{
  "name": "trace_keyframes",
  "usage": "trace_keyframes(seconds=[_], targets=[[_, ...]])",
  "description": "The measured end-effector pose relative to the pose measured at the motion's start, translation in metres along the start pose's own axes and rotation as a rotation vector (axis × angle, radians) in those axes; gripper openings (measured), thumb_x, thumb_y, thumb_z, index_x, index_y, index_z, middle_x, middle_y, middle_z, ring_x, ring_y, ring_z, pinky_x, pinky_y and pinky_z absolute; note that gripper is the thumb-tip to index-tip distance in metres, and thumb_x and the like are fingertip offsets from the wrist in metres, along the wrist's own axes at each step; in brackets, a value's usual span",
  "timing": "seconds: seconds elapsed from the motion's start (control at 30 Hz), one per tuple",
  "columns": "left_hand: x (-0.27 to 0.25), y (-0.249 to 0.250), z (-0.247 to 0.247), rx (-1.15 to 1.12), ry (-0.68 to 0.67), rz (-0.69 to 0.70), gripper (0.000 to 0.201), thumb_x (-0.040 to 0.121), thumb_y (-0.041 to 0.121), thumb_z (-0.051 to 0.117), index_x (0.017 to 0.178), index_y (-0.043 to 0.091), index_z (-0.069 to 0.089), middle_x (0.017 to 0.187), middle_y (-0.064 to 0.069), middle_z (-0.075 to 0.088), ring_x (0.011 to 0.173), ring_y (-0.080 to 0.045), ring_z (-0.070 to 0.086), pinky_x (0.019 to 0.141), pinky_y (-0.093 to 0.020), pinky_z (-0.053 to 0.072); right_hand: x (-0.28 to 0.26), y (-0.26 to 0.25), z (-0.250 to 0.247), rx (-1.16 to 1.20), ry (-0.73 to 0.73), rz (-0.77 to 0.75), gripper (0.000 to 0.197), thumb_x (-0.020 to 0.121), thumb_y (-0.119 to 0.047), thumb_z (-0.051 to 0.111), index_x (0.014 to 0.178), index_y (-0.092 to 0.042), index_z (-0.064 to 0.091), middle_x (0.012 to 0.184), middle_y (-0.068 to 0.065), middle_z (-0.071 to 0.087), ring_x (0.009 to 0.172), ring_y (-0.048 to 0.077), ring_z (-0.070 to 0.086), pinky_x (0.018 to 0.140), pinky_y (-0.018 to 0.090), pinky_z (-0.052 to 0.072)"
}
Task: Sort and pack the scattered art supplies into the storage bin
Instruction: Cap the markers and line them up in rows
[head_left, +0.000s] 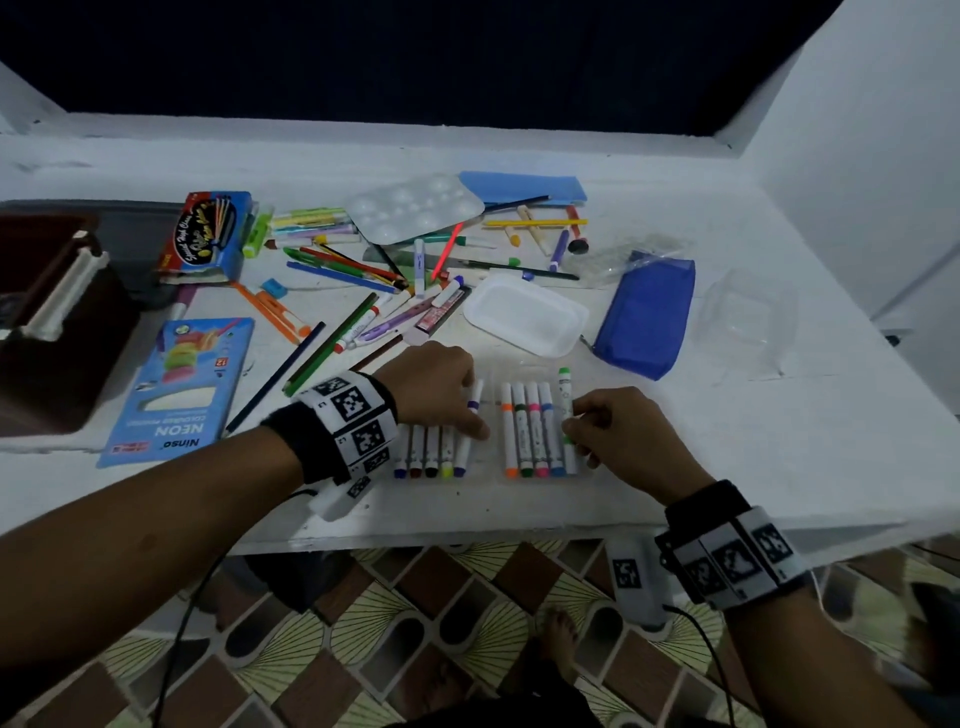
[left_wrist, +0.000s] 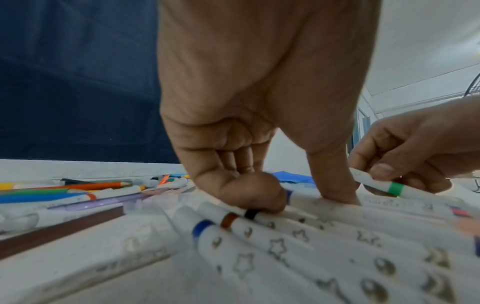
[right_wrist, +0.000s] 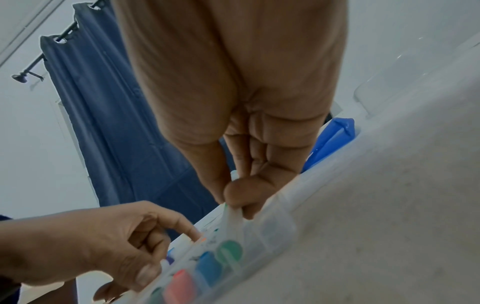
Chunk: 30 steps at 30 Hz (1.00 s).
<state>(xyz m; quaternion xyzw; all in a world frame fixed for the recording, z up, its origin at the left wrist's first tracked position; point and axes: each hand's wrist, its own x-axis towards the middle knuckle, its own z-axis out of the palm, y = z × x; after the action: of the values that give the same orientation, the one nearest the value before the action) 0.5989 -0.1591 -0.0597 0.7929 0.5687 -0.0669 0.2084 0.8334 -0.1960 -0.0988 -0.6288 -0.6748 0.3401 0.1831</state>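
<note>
Two rows of white star-printed markers (head_left: 530, 431) lie in a clear plastic tray near the table's front edge. My left hand (head_left: 441, 389) is over the left row; its thumb and index finger pinch a purple-banded marker (head_left: 475, 399) and push it down into the row, the other fingers curled. In the left wrist view the index fingertip (left_wrist: 335, 191) rests on that marker. My right hand (head_left: 597, 423) pinches a green-banded marker (head_left: 565, 395) at the right end of the right row; this marker (left_wrist: 394, 188) is tilted. A dark brown bin (head_left: 52, 322) stands at the far left.
Loose pencils and pens (head_left: 353, 270) lie in a heap mid-table. Around it are a white palette (head_left: 415, 208), a white tray (head_left: 524, 314), a blue pencil case (head_left: 644, 317), a neon pencil box (head_left: 171, 395) and a crayon box (head_left: 208, 234). Clear packaging (head_left: 748, 317) lies far right.
</note>
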Motion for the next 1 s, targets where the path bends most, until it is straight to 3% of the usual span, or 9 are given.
trace_keyframes(seconds=[0.07,0.17,0.3,0.43,0.6,0.7,0.77,0.87,1.0], targets=[[0.0,-0.003,0.0,0.002,0.007,0.032,0.071,0.075,0.055,0.075,0.131,0.018,0.05,0.118,-0.005,0.06,0.09,-0.014,0.048,0.071,-0.028,0.036,0.0,-0.001,0.0,-0.009,-0.012,0.0,0.027,0.095,-0.026,0.061,0.115,-0.009,0.065,0.076,-0.007,0.067,0.054,-0.006,0.061,0.049,0.007,0.043],[-0.001,-0.005,0.0,-0.02,0.012,0.058,0.061,0.076,0.051,0.075,0.125,0.021,0.054,0.111,-0.002,0.061,0.086,-0.013,0.046,0.065,-0.028,0.034,0.0,-0.001,-0.001,-0.015,-0.024,0.007,0.026,0.095,-0.026,0.061,0.116,-0.011,0.064,0.075,-0.011,0.064,0.054,-0.005,0.061,0.049,0.006,0.042],[-0.003,-0.008,-0.001,-0.072,0.009,0.042,0.069,0.071,0.05,0.08,0.126,0.02,0.053,0.085,0.012,0.05,0.077,-0.008,0.045,0.055,-0.021,0.03,0.0,-0.002,-0.002,-0.03,-0.036,0.003,0.025,0.095,-0.026,0.06,0.116,-0.012,0.065,0.077,-0.013,0.063,0.057,-0.003,0.061,0.051,0.007,0.043],[-0.004,-0.009,0.001,-0.067,-0.009,0.022,0.075,0.068,0.052,0.081,0.127,0.018,0.05,0.099,0.006,0.053,0.086,-0.011,0.046,0.058,-0.025,0.03,-0.002,-0.003,-0.002,-0.041,-0.034,-0.02,0.024,0.095,-0.025,0.06,0.115,-0.013,0.066,0.079,-0.013,0.063,0.058,-0.005,0.061,0.053,0.007,0.043],[-0.006,-0.008,0.005,-0.08,-0.026,0.025,0.074,0.068,0.05,0.082,0.125,0.014,0.05,0.079,0.014,0.043,0.076,-0.008,0.046,0.054,-0.022,0.03,-0.002,-0.002,-0.001,-0.062,-0.002,-0.038,0.024,0.095,-0.023,0.06,0.115,-0.012,0.067,0.083,-0.006,0.064,0.065,0.002,0.061,0.06,0.012,0.043],[-0.005,-0.005,0.006,-0.022,-0.042,0.028,0.072,0.071,0.05,0.08,0.126,0.013,0.049,0.093,0.005,0.052,0.085,-0.014,0.048,0.063,-0.027,0.035,-0.001,-0.002,0.001,-0.059,0.007,-0.029,0.025,0.094,-0.023,0.061,0.115,-0.012,0.068,0.083,-0.006,0.065,0.068,0.005,0.062,0.065,0.018,0.05],[-0.004,-0.002,0.006,0.047,-0.059,0.033,0.07,0.072,0.05,0.079,0.122,0.01,0.051,0.107,-0.006,0.056,0.091,-0.02,0.052,0.068,-0.029,0.037,0.0,-0.002,0.0,-0.047,0.01,-0.014,0.025,0.094,-0.024,0.062,0.115,-0.012,0.068,0.08,-0.007,0.066,0.064,0.004,0.063,0.063,0.017,0.05],[0.0,0.0,0.006,0.115,-0.069,0.036,0.066,0.072,0.051,0.079,0.113,0.008,0.052,0.105,-0.01,0.057,0.088,-0.023,0.055,0.059,-0.028,0.036,-0.001,-0.002,-0.003,-0.006,0.008,0.003,0.027,0.092,-0.028,0.065,0.115,-0.014,0.066,0.075,-0.009,0.069,0.057,-0.001,0.065,0.053,0.01,0.047],[0.002,0.001,0.005,0.143,-0.073,0.041,0.067,0.071,0.05,0.079,0.114,0.007,0.052,0.106,-0.01,0.057,0.091,-0.024,0.056,0.059,-0.028,0.036,-0.003,-0.007,-0.003,-0.034,0.012,0.022,0.027,0.088,-0.03,0.069,0.112,-0.019,0.062,0.079,-0.007,0.071,0.062,0.002,0.068,0.061,0.016,0.054]])
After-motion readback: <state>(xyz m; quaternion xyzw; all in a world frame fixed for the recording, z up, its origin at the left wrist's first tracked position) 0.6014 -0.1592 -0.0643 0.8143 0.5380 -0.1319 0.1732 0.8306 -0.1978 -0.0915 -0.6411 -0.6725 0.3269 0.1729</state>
